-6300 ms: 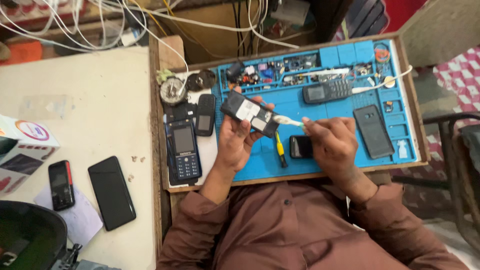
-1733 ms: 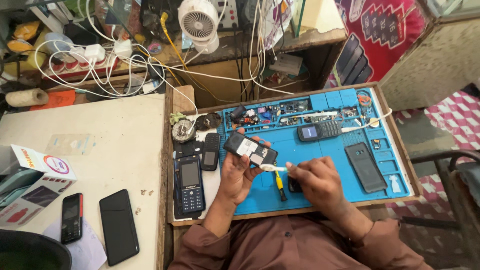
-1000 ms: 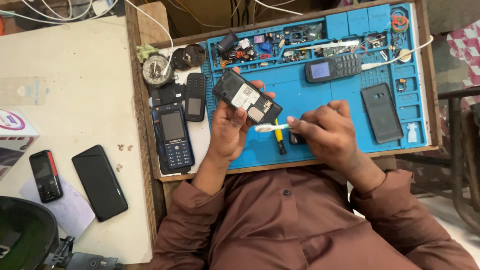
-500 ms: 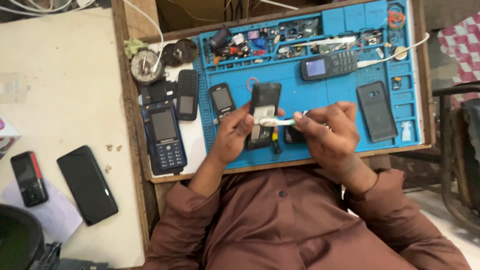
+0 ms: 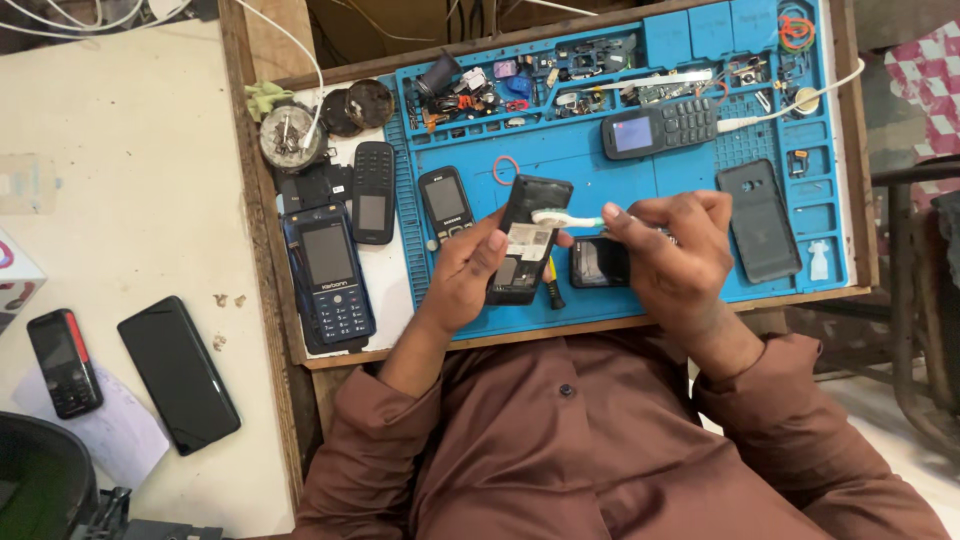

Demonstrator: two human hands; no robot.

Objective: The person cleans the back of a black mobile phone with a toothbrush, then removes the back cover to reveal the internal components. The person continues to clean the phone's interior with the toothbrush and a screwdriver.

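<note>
From my feed I see a wooden workbench (image 5: 268, 250) under even, soft light, its left part a pale cream tabletop (image 5: 120, 200) — a blue work mat (image 5: 600, 165) on the right part — with a dark metal chair frame (image 5: 905, 300) over pale floor (image 5: 880, 400) at far right.

A work mat (image 5: 620, 160) lies on a wooden tray (image 5: 262, 260), with a table (image 5: 130, 200) to its left. Over the mat's near middle the left hand (image 5: 465, 280) holds an opened phone (image 5: 527, 240), and the right hand (image 5: 670, 255), just to its right, holds a toothbrush (image 5: 568, 217) whose head rests on that phone. A keypad phone (image 5: 660, 125) lies farther back, and a back cover (image 5: 758, 220) lies at the right. Left of the mat lie three more phones, the largest (image 5: 328, 275) nearest. On the table lie a smartphone (image 5: 178, 372) and, to its left, a small phone (image 5: 62, 362).
</note>
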